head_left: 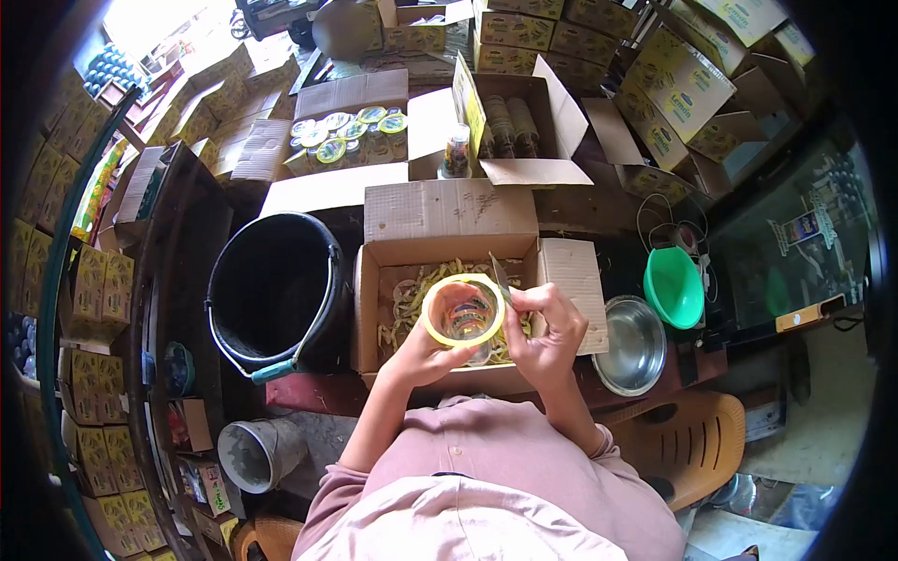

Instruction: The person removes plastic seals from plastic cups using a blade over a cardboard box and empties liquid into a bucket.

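My left hand [423, 355] is closed around a clear plastic cup [468, 323] with a yellow rim, its mouth tilted up toward me and a printed label showing through the wall. In my right hand [547, 337] a knife [500, 273] is gripped, its blade pointing away from me beside the rim. Whether the blade touches the rim, I cannot tell; the handle is hidden by my fingers. Beneath both hands stands an open cardboard box [451, 217] strewn with yellowish strips [400, 313].
A black bucket [229, 290] stands left of the box. To the right are a steel bowl [629, 360] and a green bowl [675, 285]. Yellow-lidded cups [332, 150] fill a carton behind. Another open carton [561, 117] holds stacked cups. An orange chair [687, 435] is at lower right.
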`<state>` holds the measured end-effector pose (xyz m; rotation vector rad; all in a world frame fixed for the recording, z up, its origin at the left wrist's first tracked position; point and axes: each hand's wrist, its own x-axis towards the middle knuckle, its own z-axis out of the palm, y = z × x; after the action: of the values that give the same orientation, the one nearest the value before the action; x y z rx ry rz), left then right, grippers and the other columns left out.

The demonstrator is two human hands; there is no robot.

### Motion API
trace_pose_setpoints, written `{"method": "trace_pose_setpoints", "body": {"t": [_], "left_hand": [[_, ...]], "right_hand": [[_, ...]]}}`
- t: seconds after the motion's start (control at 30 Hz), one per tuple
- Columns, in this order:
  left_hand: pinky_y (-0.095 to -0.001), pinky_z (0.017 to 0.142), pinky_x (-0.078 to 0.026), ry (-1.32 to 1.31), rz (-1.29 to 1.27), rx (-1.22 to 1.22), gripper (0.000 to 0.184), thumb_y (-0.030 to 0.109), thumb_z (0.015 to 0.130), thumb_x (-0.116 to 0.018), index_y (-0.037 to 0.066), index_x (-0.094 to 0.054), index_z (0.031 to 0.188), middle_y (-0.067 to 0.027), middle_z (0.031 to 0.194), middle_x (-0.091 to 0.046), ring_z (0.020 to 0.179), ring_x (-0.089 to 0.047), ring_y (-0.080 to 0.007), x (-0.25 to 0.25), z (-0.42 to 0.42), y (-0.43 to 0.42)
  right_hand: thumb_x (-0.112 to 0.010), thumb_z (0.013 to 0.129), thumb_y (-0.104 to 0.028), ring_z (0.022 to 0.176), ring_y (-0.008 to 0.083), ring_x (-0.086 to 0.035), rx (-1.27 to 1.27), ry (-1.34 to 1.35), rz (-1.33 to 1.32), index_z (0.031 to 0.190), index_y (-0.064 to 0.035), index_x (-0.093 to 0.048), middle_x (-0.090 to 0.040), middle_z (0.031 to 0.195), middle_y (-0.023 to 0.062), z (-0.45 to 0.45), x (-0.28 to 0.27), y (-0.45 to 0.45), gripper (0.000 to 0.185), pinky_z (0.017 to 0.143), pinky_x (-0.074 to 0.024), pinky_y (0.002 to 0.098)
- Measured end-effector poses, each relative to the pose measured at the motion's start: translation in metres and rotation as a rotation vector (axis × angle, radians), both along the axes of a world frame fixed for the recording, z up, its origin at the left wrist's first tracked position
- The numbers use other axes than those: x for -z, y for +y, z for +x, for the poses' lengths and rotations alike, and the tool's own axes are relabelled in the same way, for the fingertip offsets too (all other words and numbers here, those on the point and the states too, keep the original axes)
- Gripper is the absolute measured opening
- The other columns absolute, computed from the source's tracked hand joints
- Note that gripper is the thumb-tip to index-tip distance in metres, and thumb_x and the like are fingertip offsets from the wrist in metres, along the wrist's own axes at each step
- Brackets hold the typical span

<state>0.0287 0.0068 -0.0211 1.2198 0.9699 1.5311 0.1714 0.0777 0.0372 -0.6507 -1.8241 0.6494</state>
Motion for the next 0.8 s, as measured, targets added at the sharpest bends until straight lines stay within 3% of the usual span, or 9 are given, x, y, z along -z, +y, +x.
{"method": "trace_pose_setpoints", "body": {"t": [0.13, 0.3, 0.43, 0.63, 0.8], "left_hand": [[-0.0329, 0.1, -0.03, 0.065, -0.012, 0.071, 0.068, 0.014, 0.07, -0.069, 0.0, -0.032, 0.125, -0.0124, 0.121, -0.041, 0.116, -0.04, -0.0206, 0.0, -0.001, 0.0], [-0.0369, 0.099, -0.03, -0.199, -0.041, 0.078, 0.072, 0.018, 0.069, -0.07, 0.001, -0.031, 0.127, -0.0112, 0.121, -0.041, 0.118, -0.037, -0.0217, 0.003, 0.001, 0.0], [-0.0356, 0.097, -0.032, -0.179, -0.001, 0.058, 0.069, 0.02, 0.073, -0.069, 0.004, -0.031, 0.128, -0.0104, 0.122, -0.041, 0.117, -0.038, -0.0205, 0.007, -0.001, 0.0], [-0.0357, 0.097, -0.033, -0.304, -0.021, 0.097, 0.07, 0.018, 0.074, -0.07, 0.004, -0.029, 0.129, -0.0097, 0.122, -0.041, 0.114, -0.041, -0.0198, 0.008, -0.002, 0.001], [-0.033, 0.095, -0.036, -0.19, 0.063, 0.002, 0.065, 0.016, 0.076, -0.068, 0.003, -0.029, 0.128, -0.0108, 0.121, -0.041, 0.112, -0.042, -0.019, 0.007, 0.001, 0.003]], "right_hand": [[-0.063, 0.065, 0.009, 0.061, 0.0141, -0.059, -0.009, -0.03, 0.0, 0.077, 0.0003, -0.059, -0.057, 0.067, 0.008, 0.001, -0.001, 0.001, 0.016, 0.056, -0.0447, 0.0238], [-0.064, 0.068, 0.008, 0.061, 0.0114, -0.057, -0.01, 0.038, -0.101, 0.077, 0.0012, -0.059, -0.057, 0.068, 0.0067, 0.0, 0.0, -0.002, 0.013, 0.057, -0.0444, 0.0221], [-0.064, 0.069, 0.007, 0.062, 0.0106, -0.055, -0.002, 0.043, -0.101, 0.076, 0.0018, -0.058, -0.056, 0.069, 0.0062, 0.002, 0.001, -0.007, 0.011, 0.057, -0.0442, 0.022], [-0.066, 0.067, 0.005, 0.06, 0.0137, -0.056, 0.005, 0.042, -0.022, 0.075, 0.0013, -0.057, -0.056, 0.067, 0.0075, 0.003, -0.001, -0.017, 0.012, 0.056, -0.0442, 0.0238], [-0.066, 0.066, 0.005, 0.058, 0.0176, -0.057, 0.035, 0.038, 0.066, 0.075, -0.0003, -0.057, -0.057, 0.066, 0.0086, -0.005, 0.002, -0.02, 0.013, 0.054, -0.0451, 0.0259]]}}
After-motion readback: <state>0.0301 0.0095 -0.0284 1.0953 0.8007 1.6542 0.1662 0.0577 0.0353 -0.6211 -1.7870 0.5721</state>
